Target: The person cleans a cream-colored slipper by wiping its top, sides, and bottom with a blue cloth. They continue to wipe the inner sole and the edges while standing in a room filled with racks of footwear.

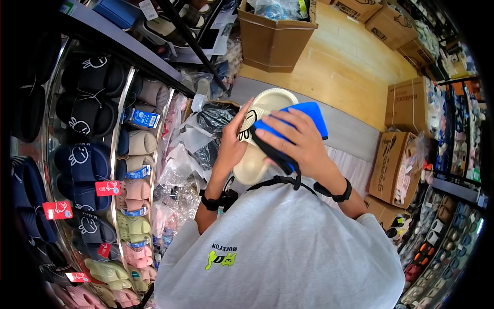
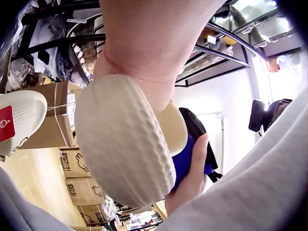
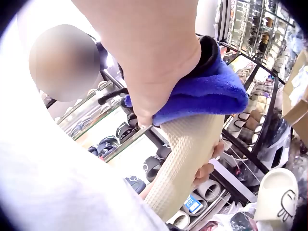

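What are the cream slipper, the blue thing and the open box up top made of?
The slipper looks like matte foam or soft rubber: its surface is dimpled. I can't tell which. The blue thing seems to be plush fabric, because it looks fuzzy. The box is probably cardboard: dull brown with creased corners.

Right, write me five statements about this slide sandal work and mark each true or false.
1. The left hand holds a cream slide sandal. True.
2. The right hand holds a red cloth. False: it holds a blue plush cloth.
3. The cream slide sandal's strap is plain. False: it bears a black line drawing.
4. There is a black band on the right wrist. True.
5. Only dark slide sandals show on the head view's left side. False: pink slide sandals show there too.
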`<state>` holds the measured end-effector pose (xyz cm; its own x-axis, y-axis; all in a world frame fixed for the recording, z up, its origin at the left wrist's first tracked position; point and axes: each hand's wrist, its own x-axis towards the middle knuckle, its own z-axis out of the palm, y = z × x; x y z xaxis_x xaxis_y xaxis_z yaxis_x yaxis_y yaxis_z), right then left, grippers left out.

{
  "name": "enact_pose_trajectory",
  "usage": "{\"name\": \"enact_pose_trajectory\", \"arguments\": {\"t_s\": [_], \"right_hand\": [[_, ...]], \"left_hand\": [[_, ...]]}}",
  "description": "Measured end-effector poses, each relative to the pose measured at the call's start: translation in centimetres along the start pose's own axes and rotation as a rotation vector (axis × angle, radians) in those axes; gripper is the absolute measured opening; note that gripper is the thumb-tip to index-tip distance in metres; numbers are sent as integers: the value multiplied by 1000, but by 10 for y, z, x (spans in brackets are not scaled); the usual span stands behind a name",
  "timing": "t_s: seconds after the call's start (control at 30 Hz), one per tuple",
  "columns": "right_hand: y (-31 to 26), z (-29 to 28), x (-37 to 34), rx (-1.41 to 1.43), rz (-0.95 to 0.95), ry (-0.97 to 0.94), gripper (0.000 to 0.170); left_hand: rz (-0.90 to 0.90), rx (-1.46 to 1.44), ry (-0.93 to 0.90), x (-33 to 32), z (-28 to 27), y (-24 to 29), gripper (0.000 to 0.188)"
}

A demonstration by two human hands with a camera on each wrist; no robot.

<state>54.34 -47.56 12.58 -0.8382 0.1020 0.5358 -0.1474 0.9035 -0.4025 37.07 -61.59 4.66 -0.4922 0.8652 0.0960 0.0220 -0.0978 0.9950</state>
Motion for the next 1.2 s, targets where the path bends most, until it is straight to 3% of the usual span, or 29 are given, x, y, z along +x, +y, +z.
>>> {"name": "enact_pose_trajectory", "arguments": {"t_s": [0.07,0.17,0.3,0.57,0.67,0.93,1.0,1.2], "right_hand": [[-4,1,-2,-3,-98,-11,57],[5,-3,-2,11,-70,-26,60],[15,-4,2,-63,70,42,57],[15,-8,6,16,-110,-31,56],[25,-10,12,11,-27,-39,58],[17,-3,12,30,-104,-48,58],[25,-5,12,9,6,-29,58],[20,-1,8,16,-51,-12,57]], "left_hand": [[-44,-30,-4,0,2,5,69],[-14,-19,-1,-1,1,5,79],[-27,-66,0,-2,0,1,76],[-35,-35,-21,-1,-6,2,73],[-51,15,17,-2,-4,6,72],[-33,60,34,-3,-3,-7,73],[-36,57,50,-2,-1,-9,73],[-58,90,39,2,1,-2,72]]}}
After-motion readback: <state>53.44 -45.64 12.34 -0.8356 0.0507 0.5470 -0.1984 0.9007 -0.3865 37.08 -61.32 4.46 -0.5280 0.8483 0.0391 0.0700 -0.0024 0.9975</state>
